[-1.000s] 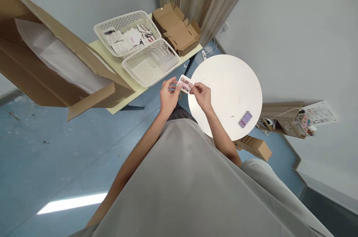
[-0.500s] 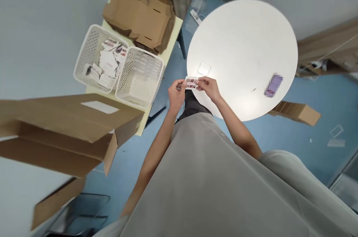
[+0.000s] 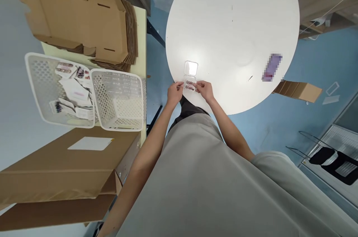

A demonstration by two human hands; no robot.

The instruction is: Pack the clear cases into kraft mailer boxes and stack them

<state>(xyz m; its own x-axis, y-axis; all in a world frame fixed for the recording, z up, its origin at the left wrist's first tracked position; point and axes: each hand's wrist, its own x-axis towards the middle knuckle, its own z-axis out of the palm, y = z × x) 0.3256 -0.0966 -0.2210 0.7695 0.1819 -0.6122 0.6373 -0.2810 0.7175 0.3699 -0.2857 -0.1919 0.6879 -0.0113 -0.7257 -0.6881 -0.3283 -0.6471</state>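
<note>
A small card of press-on nails [image 3: 190,85], with two rows of dark red and patterned nails, lies over the lower half of a clear hinged plastic case [image 3: 191,68]. The case stands open near the round table's edge, its lid half lying away from me. My left hand [image 3: 175,94] is closed at the left edge of the card, thumb and forefinger pinched. My right hand [image 3: 205,90] pinches the card's right edge. Whether the card sits fully inside the case is too small to tell.
The white round table [image 3: 212,24] bears a blurred purple oblong [image 3: 272,67]. On the left, a side table [image 3: 142,39] holds flattened cardboard boxes [image 3: 81,17], a basket of nail packs [image 3: 33,80] and a basket of clear cases [image 3: 141,99]. A large carton [image 3: 56,177] stands nearer.
Both hands have brought the nail card down onto the open case, which was lying apart beyond them. The view has turned and shifted.
</note>
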